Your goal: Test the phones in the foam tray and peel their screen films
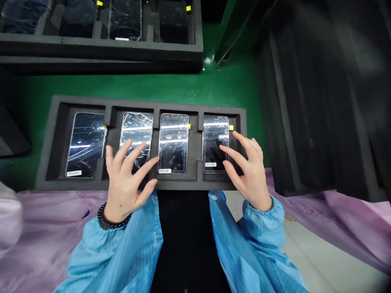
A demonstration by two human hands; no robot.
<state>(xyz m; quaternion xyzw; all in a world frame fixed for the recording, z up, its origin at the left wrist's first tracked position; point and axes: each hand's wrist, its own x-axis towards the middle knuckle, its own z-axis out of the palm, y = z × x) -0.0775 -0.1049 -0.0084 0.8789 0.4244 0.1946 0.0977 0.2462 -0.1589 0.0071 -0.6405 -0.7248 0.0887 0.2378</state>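
A black foam tray (122,184) lies across the green surface, with several phone-like panels in its compartments. The leftmost panel (87,142) sits slightly tilted and has a white label. My left hand (126,179), fingers spread, is over the lower part of the second panel (137,126) and partly hides it. Its index fingertip is at the left edge of the third panel (173,142). My right hand (249,171), fingers apart, is at the right side of the fourth panel (212,142), beside a yellow tab (231,127). Neither hand holds anything.
Another black foam tray (122,48) with several panels stands at the upper left. Dark stacked foam pieces (317,114) fill the right side. A green post (233,28) rises at the top. People in pink clothing (55,236) are at both sides.
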